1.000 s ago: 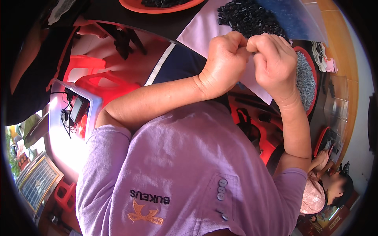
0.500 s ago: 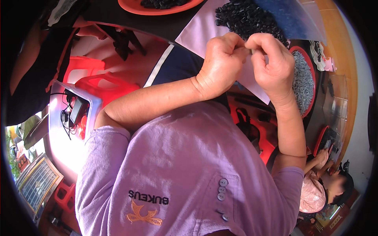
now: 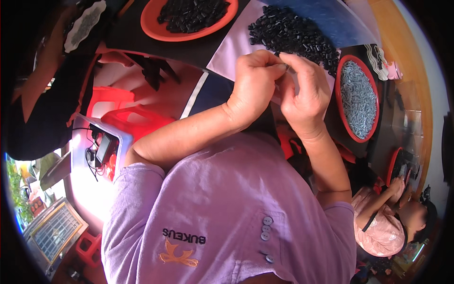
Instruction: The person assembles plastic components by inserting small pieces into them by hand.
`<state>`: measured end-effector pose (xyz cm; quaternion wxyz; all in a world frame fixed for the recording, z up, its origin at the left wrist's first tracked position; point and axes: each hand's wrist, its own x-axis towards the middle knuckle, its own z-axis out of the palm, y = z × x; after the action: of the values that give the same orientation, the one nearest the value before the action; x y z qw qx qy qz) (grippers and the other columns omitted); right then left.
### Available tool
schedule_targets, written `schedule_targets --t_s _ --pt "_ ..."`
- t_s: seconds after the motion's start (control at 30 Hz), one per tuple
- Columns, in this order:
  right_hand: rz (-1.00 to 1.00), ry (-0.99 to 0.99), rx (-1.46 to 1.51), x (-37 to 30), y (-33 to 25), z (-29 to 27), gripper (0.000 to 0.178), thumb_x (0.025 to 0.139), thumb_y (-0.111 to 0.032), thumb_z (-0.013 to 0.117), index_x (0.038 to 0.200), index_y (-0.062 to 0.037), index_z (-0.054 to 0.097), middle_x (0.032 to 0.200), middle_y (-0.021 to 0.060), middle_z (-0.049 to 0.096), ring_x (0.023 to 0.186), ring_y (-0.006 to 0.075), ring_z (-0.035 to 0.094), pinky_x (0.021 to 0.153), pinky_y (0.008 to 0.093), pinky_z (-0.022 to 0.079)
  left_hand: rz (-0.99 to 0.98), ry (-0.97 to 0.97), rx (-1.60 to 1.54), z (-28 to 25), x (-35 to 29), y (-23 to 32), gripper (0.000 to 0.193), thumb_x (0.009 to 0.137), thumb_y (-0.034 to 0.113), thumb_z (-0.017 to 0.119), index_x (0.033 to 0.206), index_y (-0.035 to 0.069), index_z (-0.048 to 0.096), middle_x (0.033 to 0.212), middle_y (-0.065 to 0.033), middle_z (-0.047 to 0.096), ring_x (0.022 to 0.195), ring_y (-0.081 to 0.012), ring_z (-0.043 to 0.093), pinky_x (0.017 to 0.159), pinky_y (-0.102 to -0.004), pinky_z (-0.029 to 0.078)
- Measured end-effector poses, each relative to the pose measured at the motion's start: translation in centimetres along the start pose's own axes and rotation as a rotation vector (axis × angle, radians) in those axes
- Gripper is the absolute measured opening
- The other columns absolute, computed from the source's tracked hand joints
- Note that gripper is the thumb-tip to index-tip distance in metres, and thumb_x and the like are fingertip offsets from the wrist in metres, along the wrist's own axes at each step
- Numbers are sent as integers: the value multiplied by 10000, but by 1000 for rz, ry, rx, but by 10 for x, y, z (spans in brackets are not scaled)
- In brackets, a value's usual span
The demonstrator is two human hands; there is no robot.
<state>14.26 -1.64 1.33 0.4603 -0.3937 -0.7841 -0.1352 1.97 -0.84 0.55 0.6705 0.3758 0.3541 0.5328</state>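
Observation:
My left hand (image 3: 255, 83) is closed in a pinch above the near edge of a pink cloth (image 3: 226, 61). My right hand (image 3: 307, 97) meets it there, its fingers bent and their tips touching the left fingertips. Whatever small thing is pinched between them is mostly hidden and too small to name. Just beyond the hands lies a heap of small black plastic parts (image 3: 293, 35) on the cloth. Close to my right hand stands a red oval tray (image 3: 377, 113) full of grey screw-like metal pieces (image 3: 358, 99).
An orange-red plate (image 3: 150, 28) with more black parts sits at the far left of the dark table (image 3: 127, 35). A clear plastic sheet (image 3: 347, 23) lies behind the heap. At left are another person's arm (image 3: 42, 71) and a white dish (image 3: 85, 26); another person (image 3: 380, 222) works at right.
The view has shifted, so the table's plate and tray show more fully. Both hands remain together at the fingertips; my right hand's fingers have opened into a looser curve.

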Motion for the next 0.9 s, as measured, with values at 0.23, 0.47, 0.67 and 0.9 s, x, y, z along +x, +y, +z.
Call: schedule_targets --t_s 0.23,0.47,0.67,0.9 --pt "-67 148 -80 -11 -7 16 310 691 -101 655 996 -56 621 778 60 591 694 241 593 626 363 419 16 64 -3 0 -6 8 122 808 -64 547 842 -60 664 758 -54 639 647 -102 550 562 -235 443" --pt "268 181 244 3 -5 11 470 677 57 613 1138 -36 622 959 101 678 808 293 645 692 387 484 96 4 129 -17 13 38 112 881 22 602 884 -75 658 759 -125 670 610 -175 634 570 -267 511" --pt "497 11 57 -13 41 -47 229 754 97 614 883 -87 655 789 57 689 747 228 692 642 360 540 465 189 682 -69 83 92 179 847 32 678 993 -72 689 887 -110 701 712 -162 665 588 -240 525" --pt "235 -110 -112 -23 40 -22 199 720 23 631 874 -102 646 785 42 673 740 251 651 658 389 504 965 133 853 -56 66 51 123 795 13 739 915 17 708 787 -69 645 690 -121 608 625 -248 485"
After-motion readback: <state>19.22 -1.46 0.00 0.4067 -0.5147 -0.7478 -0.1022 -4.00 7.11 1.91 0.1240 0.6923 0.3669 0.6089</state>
